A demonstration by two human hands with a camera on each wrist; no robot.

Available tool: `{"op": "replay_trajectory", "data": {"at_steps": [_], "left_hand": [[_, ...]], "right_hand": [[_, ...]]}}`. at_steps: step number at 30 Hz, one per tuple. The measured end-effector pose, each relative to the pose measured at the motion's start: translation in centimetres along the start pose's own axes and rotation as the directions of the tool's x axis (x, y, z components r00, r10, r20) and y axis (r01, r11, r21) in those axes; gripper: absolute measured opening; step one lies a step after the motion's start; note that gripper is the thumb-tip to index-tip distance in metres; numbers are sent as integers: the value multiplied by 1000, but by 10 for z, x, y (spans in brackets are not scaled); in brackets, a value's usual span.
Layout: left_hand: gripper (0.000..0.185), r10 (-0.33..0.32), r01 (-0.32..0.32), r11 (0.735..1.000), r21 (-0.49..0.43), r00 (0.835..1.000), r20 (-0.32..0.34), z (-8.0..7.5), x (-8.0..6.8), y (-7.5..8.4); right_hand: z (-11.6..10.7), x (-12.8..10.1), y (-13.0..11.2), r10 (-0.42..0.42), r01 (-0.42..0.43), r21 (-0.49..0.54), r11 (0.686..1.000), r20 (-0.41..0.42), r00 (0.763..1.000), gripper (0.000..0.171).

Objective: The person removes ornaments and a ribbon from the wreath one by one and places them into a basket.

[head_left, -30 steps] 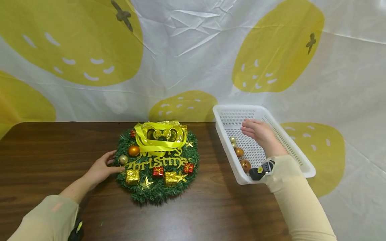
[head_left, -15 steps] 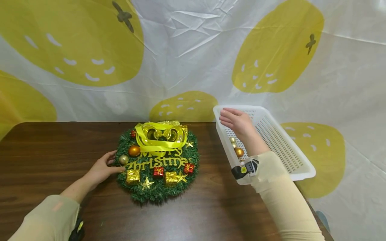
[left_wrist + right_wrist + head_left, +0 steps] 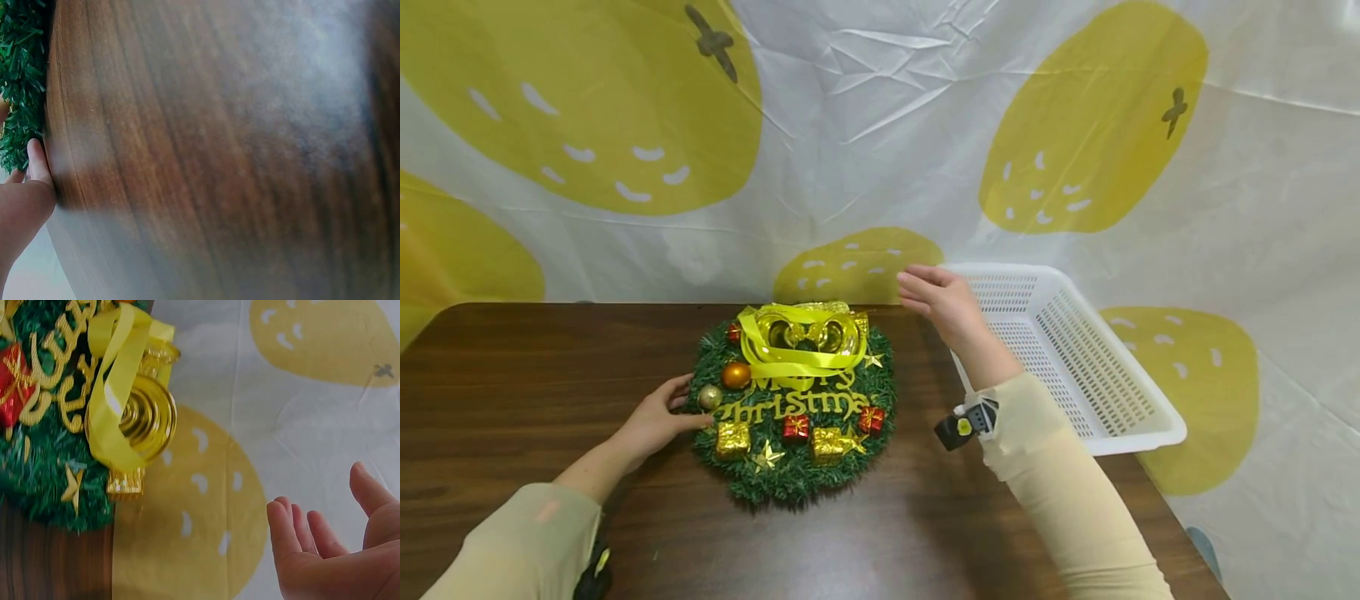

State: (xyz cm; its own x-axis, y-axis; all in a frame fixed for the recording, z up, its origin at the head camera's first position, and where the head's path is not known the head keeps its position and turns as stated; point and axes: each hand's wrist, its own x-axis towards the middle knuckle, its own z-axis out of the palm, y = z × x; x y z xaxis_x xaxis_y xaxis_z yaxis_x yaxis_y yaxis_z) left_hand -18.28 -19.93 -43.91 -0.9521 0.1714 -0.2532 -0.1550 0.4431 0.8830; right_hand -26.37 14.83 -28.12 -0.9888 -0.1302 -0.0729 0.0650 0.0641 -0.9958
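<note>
A green Christmas wreath [image 3: 790, 490] lies on the table, decorated with gold "Merry Christmas" lettering [image 3: 793, 406], small gift boxes, stars and balls. On its upper part sit gold bells [image 3: 827, 335] with a looped yellow ribbon [image 3: 808, 364]. My left hand [image 3: 655, 421] holds the wreath's left edge between thumb and fingers; the left wrist view has a fingertip [image 3: 37, 159] right at the greenery. Between basket and wreath, my right hand [image 3: 947, 308] is raised with fingers extended. Nothing is in its palm in the right wrist view [image 3: 340, 565].
To the right stands a white perforated plastic basket [image 3: 1168, 429], its left side partly covered by my right arm. The dark wooden table [image 3: 535, 375] ends at a hanging cloth [image 3: 880, 150] printed with yellow fruit.
My right hand has moved left out of the basket, over its left rim and towards the wreath. The arm now hides the gold balls in the basket. My left hand has stayed put.
</note>
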Motion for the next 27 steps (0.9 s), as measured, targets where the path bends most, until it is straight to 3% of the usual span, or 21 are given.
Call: {"op": "replay_trajectory", "data": {"at_steps": [27], "left_hand": [[95,2,-2,1000,11,1000,-4,-1,2,-3]], "right_hand": [[67,1,27,42,-42,-9,999,118,992,45]]}}
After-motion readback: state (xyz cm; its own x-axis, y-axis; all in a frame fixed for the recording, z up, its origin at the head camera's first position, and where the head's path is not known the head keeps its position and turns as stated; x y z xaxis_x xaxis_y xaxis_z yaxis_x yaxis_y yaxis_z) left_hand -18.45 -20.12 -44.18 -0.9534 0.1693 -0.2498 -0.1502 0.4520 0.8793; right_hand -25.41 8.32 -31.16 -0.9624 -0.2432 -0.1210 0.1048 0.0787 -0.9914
